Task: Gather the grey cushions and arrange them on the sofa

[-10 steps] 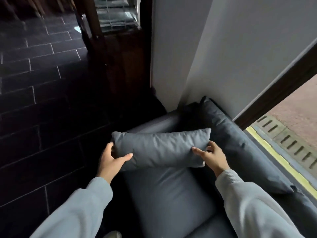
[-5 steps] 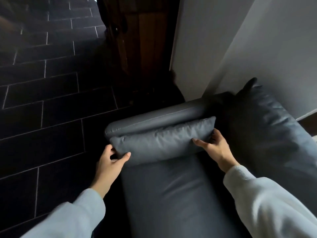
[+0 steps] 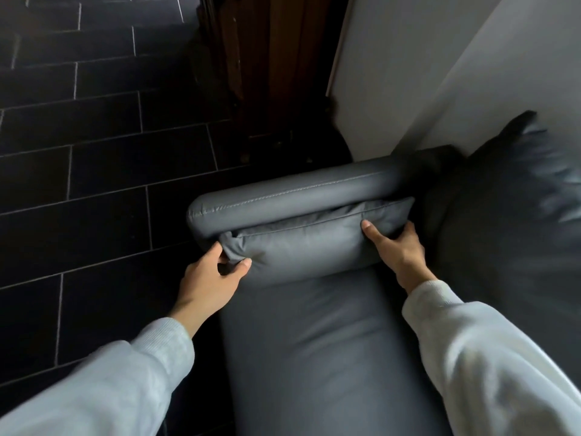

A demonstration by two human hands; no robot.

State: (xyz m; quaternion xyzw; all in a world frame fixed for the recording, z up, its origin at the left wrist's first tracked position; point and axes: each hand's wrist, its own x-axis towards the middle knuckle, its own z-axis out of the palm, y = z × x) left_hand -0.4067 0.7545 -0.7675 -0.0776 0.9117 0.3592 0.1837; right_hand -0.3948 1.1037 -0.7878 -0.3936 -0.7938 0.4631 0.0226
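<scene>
A small grey rectangular cushion (image 3: 309, 242) lies across the end of the grey sofa seat (image 3: 317, 344), pressed against the inside of the sofa's padded armrest (image 3: 283, 198). My left hand (image 3: 212, 276) pinches the cushion's left corner between thumb and fingers. My right hand (image 3: 397, 250) grips its right end, thumb on the front face. A larger dark grey back cushion (image 3: 515, 190) leans against the wall at the right, blurred.
Dark tiled floor (image 3: 81, 158) runs along the left of the sofa. A dark wooden door or cabinet (image 3: 273, 64) stands beyond the armrest. A pale wall (image 3: 440, 67) backs the sofa at the right.
Both hands lowered the small cushion from above the seat down against the armrest. My view has tilted downward and closer to the sofa's end.
</scene>
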